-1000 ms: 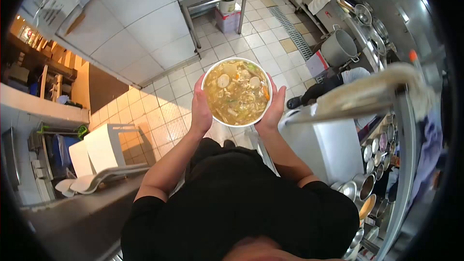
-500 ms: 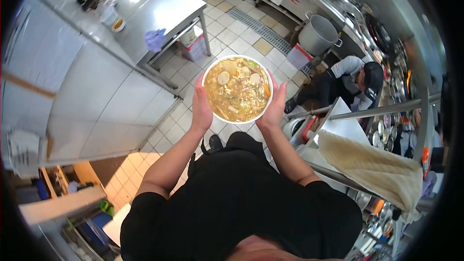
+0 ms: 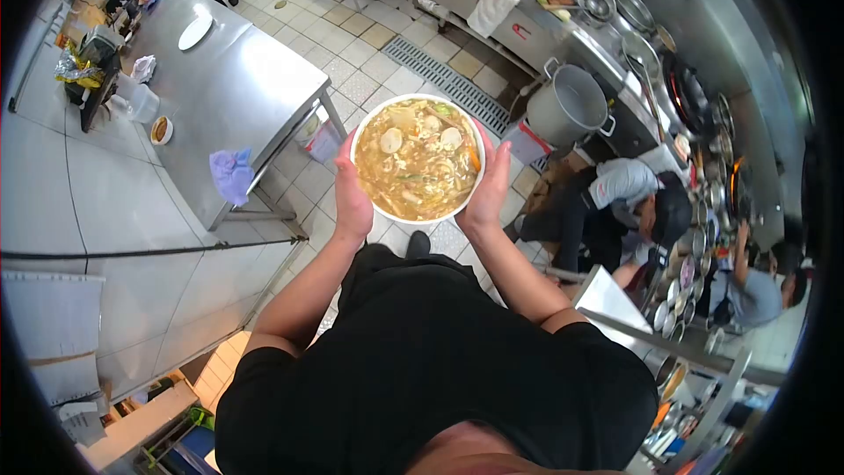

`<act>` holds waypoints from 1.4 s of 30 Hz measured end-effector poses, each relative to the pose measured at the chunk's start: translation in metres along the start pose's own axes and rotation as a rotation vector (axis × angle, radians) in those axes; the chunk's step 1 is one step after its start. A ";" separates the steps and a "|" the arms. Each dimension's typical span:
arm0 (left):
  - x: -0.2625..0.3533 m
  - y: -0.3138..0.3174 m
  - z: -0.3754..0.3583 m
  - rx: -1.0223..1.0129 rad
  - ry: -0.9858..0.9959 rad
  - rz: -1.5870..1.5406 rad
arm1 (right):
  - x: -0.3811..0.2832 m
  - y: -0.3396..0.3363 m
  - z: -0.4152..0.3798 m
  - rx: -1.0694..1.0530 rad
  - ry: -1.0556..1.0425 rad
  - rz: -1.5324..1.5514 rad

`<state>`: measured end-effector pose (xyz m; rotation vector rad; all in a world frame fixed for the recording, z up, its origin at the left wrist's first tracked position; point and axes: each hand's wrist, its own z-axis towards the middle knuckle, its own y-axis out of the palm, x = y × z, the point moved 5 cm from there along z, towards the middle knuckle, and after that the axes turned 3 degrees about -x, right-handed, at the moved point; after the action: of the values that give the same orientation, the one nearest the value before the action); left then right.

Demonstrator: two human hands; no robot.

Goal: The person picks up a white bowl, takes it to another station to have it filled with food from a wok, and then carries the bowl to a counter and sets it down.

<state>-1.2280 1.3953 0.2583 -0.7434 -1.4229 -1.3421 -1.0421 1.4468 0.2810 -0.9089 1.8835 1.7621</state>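
A large white bowl (image 3: pixel 417 219) is held level in front of my body, between both hands. Thick brownish soup (image 3: pixel 413 163) fills it close to the rim, with pale round slices, egg-like strands, and green and orange bits in it. My left hand (image 3: pixel 353 198) presses against the bowl's left side, thumb along the outside. On the opposite side, my right hand (image 3: pixel 485 193) supports the bowl with its thumb raised near the rim. The fingers of both hands are mostly hidden beneath the bowl.
A steel table (image 3: pixel 255 62) stands at the left, with a white plate (image 3: pixel 195 32), a small sauce bowl (image 3: pixel 162 129) and a purple cloth (image 3: pixel 231 176). A large pot (image 3: pixel 576 97) is at right. Beside it a person (image 3: pixel 629 198) bends over. Tiled floor with a drain grate (image 3: pixel 448 79) lies ahead.
I have moved forward with the bowl: the steel table, pot and bending person sit nearer. The bowl stays in both hands. Another person in grey now shows at the far right.
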 end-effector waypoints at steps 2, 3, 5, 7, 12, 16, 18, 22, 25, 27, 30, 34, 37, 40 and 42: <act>-0.004 0.001 0.042 0.037 0.001 0.017 | -0.003 0.008 0.048 -0.011 0.016 -0.050; -0.005 -0.001 0.063 0.056 0.002 0.027 | -0.001 0.012 0.071 -0.016 0.030 -0.038; -0.005 -0.003 0.104 0.078 0.020 0.058 | 0.005 0.020 0.118 -0.027 0.058 -0.006; -0.009 -0.016 0.151 0.094 0.039 0.080 | 0.016 0.029 0.169 -0.031 0.072 -0.032; -0.018 -0.040 0.263 0.156 0.083 0.070 | 0.035 0.062 0.282 -0.072 0.093 -0.030; -0.023 -0.069 0.351 0.127 0.067 0.011 | 0.050 0.100 0.367 -0.089 0.122 0.007; -0.019 -0.083 0.387 0.165 0.062 0.030 | 0.065 0.115 0.408 -0.097 0.149 0.000; -0.021 -0.119 0.457 0.215 0.100 0.052 | 0.096 0.151 0.487 -0.147 0.198 -0.024; -0.024 -0.160 0.499 0.302 0.114 0.076 | 0.137 0.179 0.544 -0.221 0.261 -0.014; -0.031 -0.192 0.525 0.351 0.146 0.077 | 0.167 0.197 0.582 -0.306 0.298 -0.017; -0.029 -0.228 0.560 0.477 0.163 0.076 | 0.208 0.231 0.634 -0.389 0.381 -0.010; -0.019 -0.286 0.590 0.650 0.248 0.046 | 0.266 0.293 0.682 -0.517 0.511 -0.055; -0.007 -0.319 0.602 0.795 0.284 0.089 | 0.302 0.335 0.704 -0.599 0.605 -0.057; 0.009 -0.383 0.598 0.864 0.321 0.101 | 0.363 0.385 0.703 -0.648 0.667 -0.143; 0.016 -0.405 0.600 0.917 0.343 0.135 | 0.394 0.400 0.709 -0.688 0.717 -0.122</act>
<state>-1.7541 1.8901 0.2042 0.0066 -1.4650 -0.5501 -1.6961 2.0675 0.2135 -2.0812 1.4841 2.2312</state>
